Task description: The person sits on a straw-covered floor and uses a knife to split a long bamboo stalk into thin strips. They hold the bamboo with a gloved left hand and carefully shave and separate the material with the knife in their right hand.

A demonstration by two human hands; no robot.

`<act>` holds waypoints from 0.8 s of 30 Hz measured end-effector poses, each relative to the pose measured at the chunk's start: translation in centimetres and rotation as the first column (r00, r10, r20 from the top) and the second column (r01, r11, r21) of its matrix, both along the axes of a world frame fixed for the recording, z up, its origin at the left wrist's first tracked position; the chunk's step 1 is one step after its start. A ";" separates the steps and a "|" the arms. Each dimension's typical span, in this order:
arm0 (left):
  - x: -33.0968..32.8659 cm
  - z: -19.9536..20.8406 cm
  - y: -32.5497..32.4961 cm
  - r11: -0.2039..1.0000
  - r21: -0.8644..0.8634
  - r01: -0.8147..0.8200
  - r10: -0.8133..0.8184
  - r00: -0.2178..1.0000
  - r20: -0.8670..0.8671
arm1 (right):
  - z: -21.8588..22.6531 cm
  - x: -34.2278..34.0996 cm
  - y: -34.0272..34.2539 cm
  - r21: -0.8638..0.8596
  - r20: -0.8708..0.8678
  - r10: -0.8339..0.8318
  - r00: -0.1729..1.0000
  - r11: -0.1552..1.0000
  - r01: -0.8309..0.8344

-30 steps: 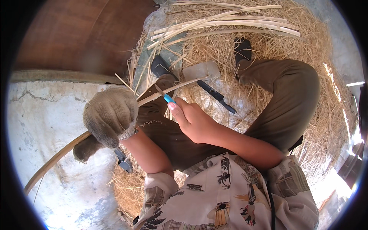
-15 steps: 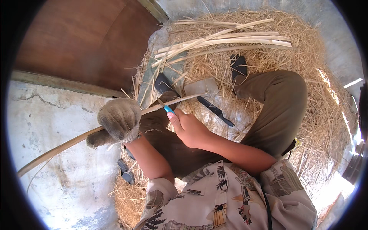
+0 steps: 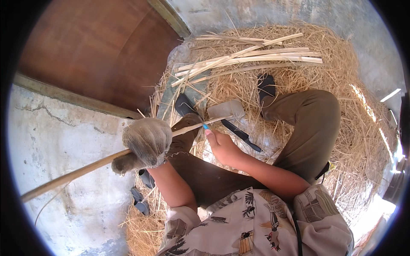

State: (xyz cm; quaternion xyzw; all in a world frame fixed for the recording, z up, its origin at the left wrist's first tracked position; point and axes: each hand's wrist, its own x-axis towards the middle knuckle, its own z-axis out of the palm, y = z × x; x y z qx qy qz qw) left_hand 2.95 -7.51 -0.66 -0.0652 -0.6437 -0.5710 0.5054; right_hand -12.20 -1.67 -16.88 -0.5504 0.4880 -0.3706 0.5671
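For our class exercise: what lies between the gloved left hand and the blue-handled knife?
In the head view, a stretch of pale strip, crossing over the trouser leg.

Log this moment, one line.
left hand: gloved, grips strip | right hand: grips knife at strip | pale strips: on straw

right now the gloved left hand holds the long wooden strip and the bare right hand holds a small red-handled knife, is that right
Not quite: in the head view, the small knife in the bare right hand is blue-handled, not red-handled. The gloved left hand does hold the long wooden strip.
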 end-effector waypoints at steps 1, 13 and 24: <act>0.4 -0.4 0.1 1.000 -0.007 0.003 -0.003 1.000 -0.013 | 0.9 0.4 0.1 -0.061 0.051 -0.012 0.999 0.998 0.015; 1.6 -0.6 -1.4 0.946 -0.155 0.283 -0.277 0.959 0.062 | 1.4 0.1 0.5 0.021 0.022 0.038 0.999 0.999 -0.039; 1.7 -1.1 -2.7 0.875 -0.243 0.419 -0.409 0.908 0.094 | 1.8 -0.2 0.6 0.031 0.095 0.085 0.992 0.996 -0.088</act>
